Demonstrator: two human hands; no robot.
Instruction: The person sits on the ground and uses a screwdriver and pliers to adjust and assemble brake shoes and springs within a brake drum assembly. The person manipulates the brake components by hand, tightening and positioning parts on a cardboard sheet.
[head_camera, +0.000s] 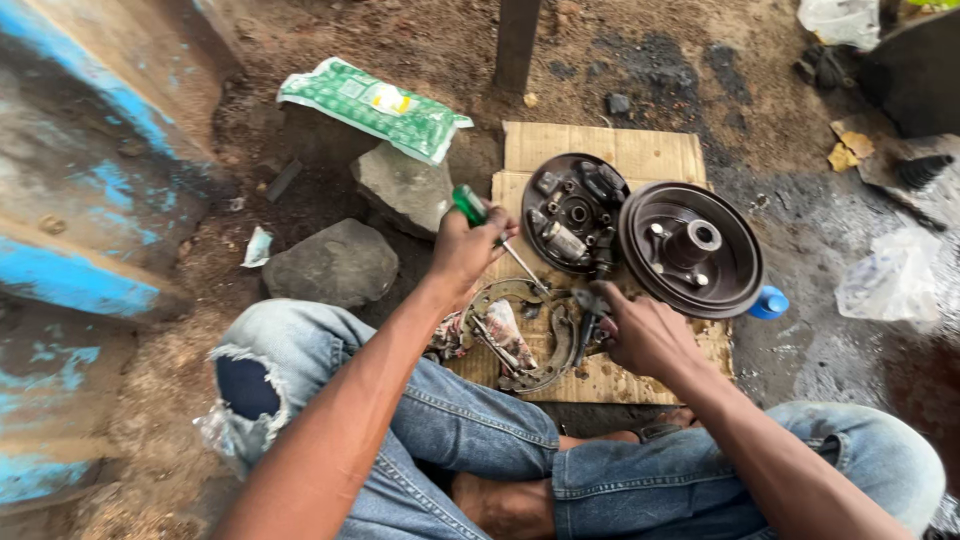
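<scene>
My left hand (462, 250) grips a screwdriver with a green handle (469, 205); its metal shaft slants down to the right onto a curved brake shoe (508, 292). My right hand (645, 335) presses on dark metal parts (588, 310) beside a second brake shoe (555, 358). Both shoes and a dirty rag (507, 330) lie on a sheet of cardboard (600, 150). Just beyond the hands, a round backing plate (575, 212) and a dark brake drum (692, 248) rest on the same cardboard.
Two grey stones (335, 265) sit left of the cardboard, one under a green and white bag (375, 105). A blue cap (770, 303) lies by the drum. A crumpled plastic bag (890, 280) lies right. A blue painted wall (70, 200) stands at the left. My jeans-clad knees frame the work.
</scene>
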